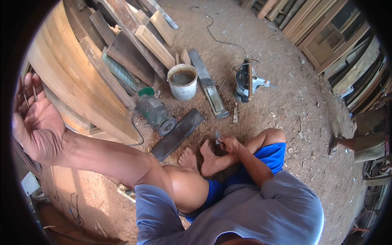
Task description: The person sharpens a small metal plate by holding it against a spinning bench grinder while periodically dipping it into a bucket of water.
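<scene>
My left hand (43,128) is raised at the far left with the palm showing and fingers apart. It appears to hold nothing and is close to long pale planks (77,73). Near my bent knee, my right hand (230,144) is closed around a small flat metal blade (217,135), whose tip points up past the fingers. In front of my feet lies a dark, flat rectangular block (178,134). Beside it stands a green bench grinder (152,107) with a round grey wheel (168,127).
A white bucket (183,90) holds murky liquid. Right of it lies a long board with a worn pale block (216,102). A corded power tool (242,85) stands farther right. Timber (122,53) leans at the left; another person's leg (345,143) shows at the right.
</scene>
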Available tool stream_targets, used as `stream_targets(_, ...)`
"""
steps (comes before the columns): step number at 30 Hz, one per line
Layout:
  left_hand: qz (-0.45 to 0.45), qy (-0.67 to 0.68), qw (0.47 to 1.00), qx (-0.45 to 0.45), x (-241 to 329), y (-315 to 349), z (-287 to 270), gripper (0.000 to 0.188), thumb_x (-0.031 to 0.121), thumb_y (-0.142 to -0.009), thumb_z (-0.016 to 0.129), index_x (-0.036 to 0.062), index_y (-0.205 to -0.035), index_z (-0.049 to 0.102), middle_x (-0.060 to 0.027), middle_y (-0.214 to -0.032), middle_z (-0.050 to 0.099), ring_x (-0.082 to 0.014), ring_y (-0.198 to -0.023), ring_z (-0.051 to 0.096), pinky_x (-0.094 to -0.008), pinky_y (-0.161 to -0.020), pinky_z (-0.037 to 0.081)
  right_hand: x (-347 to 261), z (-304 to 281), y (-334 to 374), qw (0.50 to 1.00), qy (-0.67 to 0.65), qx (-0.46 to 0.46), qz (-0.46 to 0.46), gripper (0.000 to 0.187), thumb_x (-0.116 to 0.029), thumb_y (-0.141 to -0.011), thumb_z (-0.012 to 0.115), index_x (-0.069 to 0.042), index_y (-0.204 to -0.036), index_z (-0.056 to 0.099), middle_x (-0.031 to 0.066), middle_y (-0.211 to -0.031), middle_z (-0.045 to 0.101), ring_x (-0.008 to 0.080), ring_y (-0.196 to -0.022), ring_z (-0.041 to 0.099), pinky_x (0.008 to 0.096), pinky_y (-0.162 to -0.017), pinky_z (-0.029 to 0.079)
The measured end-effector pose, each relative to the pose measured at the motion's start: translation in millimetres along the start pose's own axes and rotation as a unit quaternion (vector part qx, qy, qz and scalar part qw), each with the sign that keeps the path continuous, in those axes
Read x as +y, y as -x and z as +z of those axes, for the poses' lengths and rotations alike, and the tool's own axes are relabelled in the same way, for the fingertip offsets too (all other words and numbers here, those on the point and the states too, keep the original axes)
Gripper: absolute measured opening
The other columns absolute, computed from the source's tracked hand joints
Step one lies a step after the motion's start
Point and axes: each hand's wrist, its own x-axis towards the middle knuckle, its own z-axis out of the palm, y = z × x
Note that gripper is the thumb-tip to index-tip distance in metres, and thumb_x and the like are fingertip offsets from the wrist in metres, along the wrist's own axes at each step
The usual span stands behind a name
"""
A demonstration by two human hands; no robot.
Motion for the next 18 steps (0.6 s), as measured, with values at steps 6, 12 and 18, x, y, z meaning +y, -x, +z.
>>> stream_targets(6,0.062,-0.195,0.975,0.091,-51.2,6.2,24.2,0.039,0.018,-0.096,0.046,-0.0141,-0.114,0.056,-0.0295,-0.119,0.056,-0.0347,-0.106,0.059,-0.0463,-0.101,0.040,4.2,-13.3,-6.5,0.999,-0.021,0.029,-0.011,0.014,-0.021,-0.084,0.068,-0.009,-0.082,0.063,0.0007,-0.069,0.057,0.0127,-0.060,0.053,0.0302,-0.053,0.046)
stream_targets(12,0.053,-0.184,0.976,0.106,-70.4,8.9,28.2,0.032,0.016,-0.095,0.049,-0.0112,-0.109,0.059,-0.0282,-0.119,0.057,-0.0313,-0.103,0.061,-0.0437,-0.098,0.042,5.0,-18.6,-17.0,0.999,-0.033,0.025,0.008,0.012,-0.020,-0.085,0.067,-0.010,-0.082,0.061,0.0002,-0.067,0.057,0.0121,-0.058,0.053,0.0301,-0.052,0.046)
stream_targets(18,0.051,-0.178,0.978,0.097,-73.6,9.2,26.6,0.022,0.011,-0.094,0.050,-0.0054,-0.100,0.064,-0.0280,-0.119,0.057,-0.0313,-0.103,0.061,-0.0430,-0.098,0.042,8.5,-27.6,-19.3,1.000,-0.018,0.008,0.010,0.012,-0.019,-0.085,0.067,-0.010,-0.083,0.059,0.0000,-0.067,0.056,0.0121,-0.058,0.052,0.0301,-0.049,0.045)
